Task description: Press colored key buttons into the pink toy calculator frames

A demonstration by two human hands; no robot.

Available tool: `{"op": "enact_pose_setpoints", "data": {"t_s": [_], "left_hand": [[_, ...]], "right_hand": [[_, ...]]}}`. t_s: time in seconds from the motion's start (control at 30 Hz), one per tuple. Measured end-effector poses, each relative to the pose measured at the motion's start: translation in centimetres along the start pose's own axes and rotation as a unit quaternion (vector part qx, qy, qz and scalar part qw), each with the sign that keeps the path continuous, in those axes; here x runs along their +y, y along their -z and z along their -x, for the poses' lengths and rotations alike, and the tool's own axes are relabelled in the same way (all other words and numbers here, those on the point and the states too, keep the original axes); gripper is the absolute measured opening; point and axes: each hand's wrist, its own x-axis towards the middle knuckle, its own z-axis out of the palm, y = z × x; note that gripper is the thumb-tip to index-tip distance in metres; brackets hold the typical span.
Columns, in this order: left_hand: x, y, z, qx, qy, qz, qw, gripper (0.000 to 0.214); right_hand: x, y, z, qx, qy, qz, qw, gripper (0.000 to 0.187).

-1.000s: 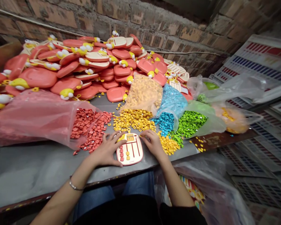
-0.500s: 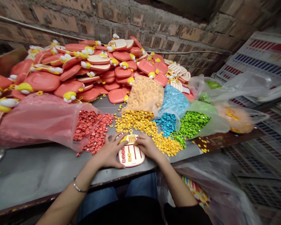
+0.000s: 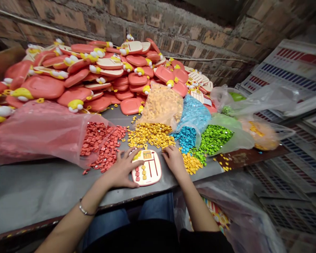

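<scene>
A cream toy board [image 3: 155, 175] with a red rim, a yellow part at its top and slots in its face lies on the table before me. Red pieces [image 3: 137, 174] sit in its left slot, and several yellow pieces [image 3: 144, 172] in the slot beside it. My left hand [image 3: 122, 168] grips the board's left side, thumb at the lower edge and fingers over the top. To the board's right, my right hand [image 3: 174, 161] has its fingertips curled together at the edge of the loose yellow pieces [image 3: 156, 135]. Whatever they pinch is hidden.
Loose red pieces [image 3: 105, 147] spill from a pink bag [image 3: 42, 133] at left. Blue pieces [image 3: 186, 137] and green pieces [image 3: 216, 137] lie right, before their bags. Finished-looking red toy boards [image 3: 44, 88] are heaped behind, against a brick wall [image 3: 147, 21].
My right hand has left the board's upper right and moved right to the yellow pieces. Another yellow piece shows in the board's slot. My left hand stays on the board.
</scene>
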Motion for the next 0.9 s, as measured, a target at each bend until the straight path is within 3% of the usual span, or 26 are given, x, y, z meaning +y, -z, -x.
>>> {"op": "enact_pose_setpoints", "data": {"t_s": [0.13,0.47,0.57,0.77,0.9], "left_hand": [[0.3,0.2,0.1,0.014,-0.021,0.014,1.0,0.07],[0.6,0.5,0.0,0.0,-0.041,0.022,0.999,0.062],[0.5,0.4,0.0,-0.001,-0.042,0.03,0.999,0.061],[0.5,0.5,0.0,-0.002,-0.044,0.022,0.999,0.062],[0.4,0.4,0.0,-0.005,-0.043,0.023,0.999,0.062]], "right_hand": [[0.4,-1.7,-0.3,-0.003,0.017,0.034,0.999,0.022],[-1.8,-1.7,-0.8,-0.019,0.066,-0.141,0.988,0.021],[-2.0,-2.3,-0.7,-0.035,0.089,-0.141,0.985,0.021],[-1.4,-3.0,-0.4,0.012,0.099,-0.113,0.989,0.019],[-1.7,-2.7,-0.4,-0.024,0.132,-0.086,0.987,0.02]]}}
